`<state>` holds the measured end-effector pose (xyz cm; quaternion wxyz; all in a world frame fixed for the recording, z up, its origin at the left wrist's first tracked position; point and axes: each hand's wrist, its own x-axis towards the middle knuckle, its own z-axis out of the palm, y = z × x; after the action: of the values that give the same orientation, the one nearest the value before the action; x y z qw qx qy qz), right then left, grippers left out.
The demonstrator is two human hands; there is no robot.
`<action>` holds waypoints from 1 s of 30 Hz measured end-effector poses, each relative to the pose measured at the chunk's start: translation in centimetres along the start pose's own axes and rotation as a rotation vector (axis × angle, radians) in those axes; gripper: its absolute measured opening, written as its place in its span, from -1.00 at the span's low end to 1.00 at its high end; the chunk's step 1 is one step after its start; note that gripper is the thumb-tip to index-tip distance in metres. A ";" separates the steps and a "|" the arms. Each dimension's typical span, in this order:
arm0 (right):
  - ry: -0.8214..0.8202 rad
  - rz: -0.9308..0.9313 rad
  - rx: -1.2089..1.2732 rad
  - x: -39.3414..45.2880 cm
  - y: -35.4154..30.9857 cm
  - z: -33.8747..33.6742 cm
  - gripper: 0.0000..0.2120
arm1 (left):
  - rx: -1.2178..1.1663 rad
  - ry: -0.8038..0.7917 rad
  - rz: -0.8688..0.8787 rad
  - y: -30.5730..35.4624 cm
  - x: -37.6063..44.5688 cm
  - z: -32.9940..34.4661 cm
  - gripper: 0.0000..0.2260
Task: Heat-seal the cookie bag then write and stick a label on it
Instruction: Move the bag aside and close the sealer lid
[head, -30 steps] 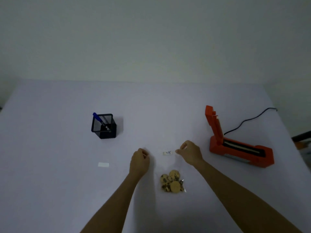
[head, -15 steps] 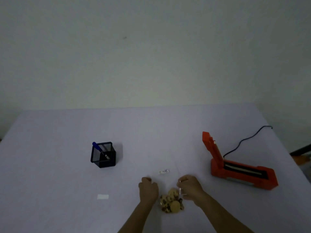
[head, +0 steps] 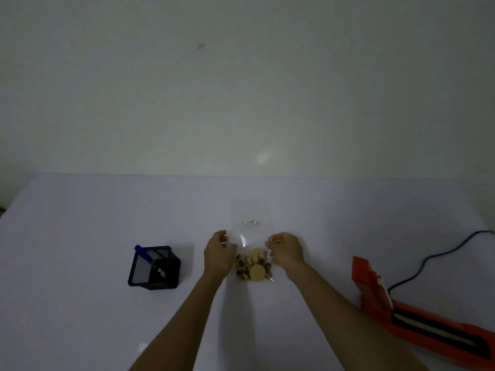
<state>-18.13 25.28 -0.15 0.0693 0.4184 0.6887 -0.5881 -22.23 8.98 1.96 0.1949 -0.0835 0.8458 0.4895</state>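
Observation:
A clear plastic cookie bag [head: 251,234] is held up in front of me, with several cookies [head: 254,267] at its bottom and a small printed strip near its top. My left hand [head: 218,254] pinches its left edge. My right hand [head: 285,250] pinches its right edge. The orange heat sealer [head: 407,311] sits open at the lower right, its lid raised. A blue pen [head: 146,257] stands in a black mesh holder [head: 154,267] to the left. A white label [head: 143,347] lies on the table beside my left forearm.
The white table [head: 80,303] runs back to a plain wall. A dark power cord [head: 439,258] leads from the sealer toward the right edge.
Both hands have lifted the cookie bag off the table and hold it upright by its sides. The camera has tilted, so the sealer and pen holder sit lower in view.

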 end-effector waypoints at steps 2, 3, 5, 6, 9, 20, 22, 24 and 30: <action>0.023 -0.010 -0.024 0.7 0.3 0.1 -0.84 | 0.091 -0.034 0.016 -0.4 0.5 0.4 -0.53; 0.039 -0.024 -0.047 0.8 0.5 0.0 -0.83 | 0.160 -0.044 0.033 -0.6 0.7 0.6 -0.52; 0.058 -0.045 -0.100 0.9 0.9 -0.2 -0.83 | 0.283 -0.044 0.077 -0.8 0.7 1.0 -0.51; 0.056 -0.052 -0.119 0.8 1.0 -0.3 -0.82 | 0.318 -0.037 0.095 -0.9 0.6 1.2 -0.51; 0.027 -0.101 -0.203 0.2 1.1 -0.8 -0.72 | 0.363 -0.026 0.112 -0.9 0.1 1.5 -0.52; -0.140 -0.601 -0.676 -14.9 -0.6 -2.8 -0.80 | 0.220 -0.027 0.168 1.3 -6.7 -0.1 -0.54; -0.158 -0.661 -0.655 -18.2 -1.1 -4.1 -0.77 | 0.224 -0.045 0.202 2.1 -8.1 -0.4 -0.55; -0.141 -0.692 -0.626 -21.0 -1.7 -5.8 -0.78 | 0.242 -0.056 0.245 3.1 -9.4 -0.5 -0.56; 0.044 -0.723 -0.557 -26.5 -2.3 -12.0 -0.76 | 0.230 -0.078 0.400 6.5 -13.9 1.2 -0.59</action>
<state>2.11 22.63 20.70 -0.0450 0.1290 0.9237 -0.3581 -11.45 12.60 12.35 0.1347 0.1275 0.8876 0.4217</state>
